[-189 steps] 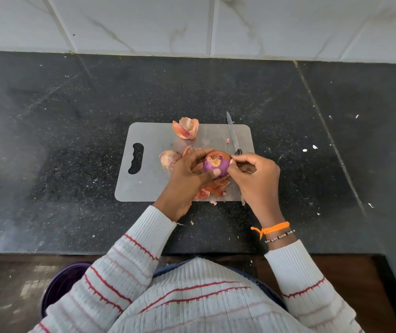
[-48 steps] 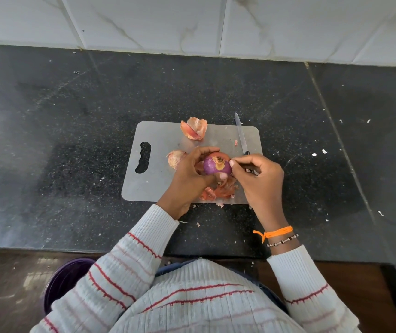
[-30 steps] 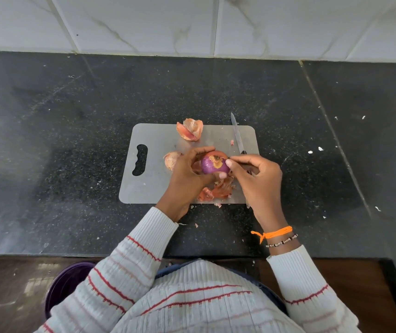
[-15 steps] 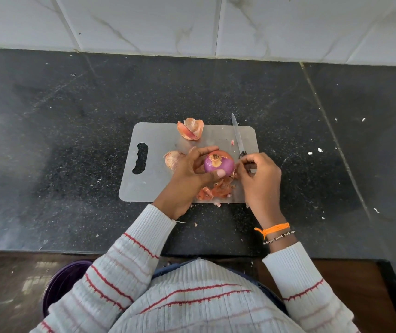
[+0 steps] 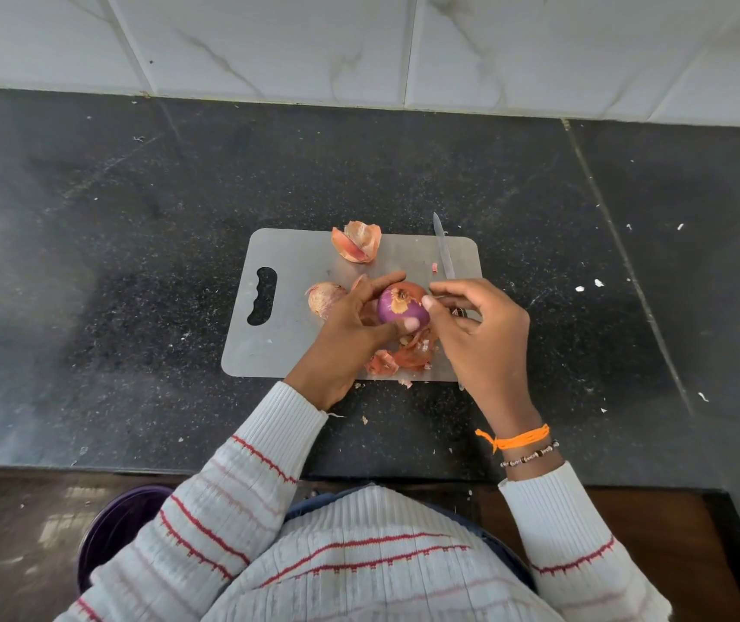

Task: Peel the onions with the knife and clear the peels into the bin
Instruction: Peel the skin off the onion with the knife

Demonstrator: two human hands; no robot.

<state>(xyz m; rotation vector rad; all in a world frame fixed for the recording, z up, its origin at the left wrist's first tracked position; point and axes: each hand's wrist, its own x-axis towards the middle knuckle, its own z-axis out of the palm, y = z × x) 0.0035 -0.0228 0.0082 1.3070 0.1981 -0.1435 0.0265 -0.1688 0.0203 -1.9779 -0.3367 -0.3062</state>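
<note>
The left hand [image 5: 350,329] holds a purple onion [image 5: 402,305] just above the grey cutting board [image 5: 296,316], its fingers curled round the bulb: the thumb lies across the near lower side and the other fingers wrap over the far side. The onion shows its cut root end upward, with a strip of brown skin clinging along its far edge. The right hand [image 5: 482,338] comes in from the right, its fingers narrowly bent, and its fingertips [image 5: 430,300] touch the right side of the onion at the skin; whether they pinch a strip of peel cannot be told.

The knife [image 5: 444,255] lies on the right part of the board with its blade pointing away from the person, its tip reaching past the far edge; its handle is hidden under the right hand, and whether that hand touches it cannot be told. A second onion [image 5: 323,296], pale and papery, sits on the board just left of the left hand. A curled peel [image 5: 357,242] lies at the far edge of the board, and a heap of peels [image 5: 404,354] lies under the hands near the near edge. The board rests on the dark speckled desk [image 5: 112,262], which carries scattered flecks. A purple bin [image 5: 117,527] shows below the desk edge at the lower left.
</note>
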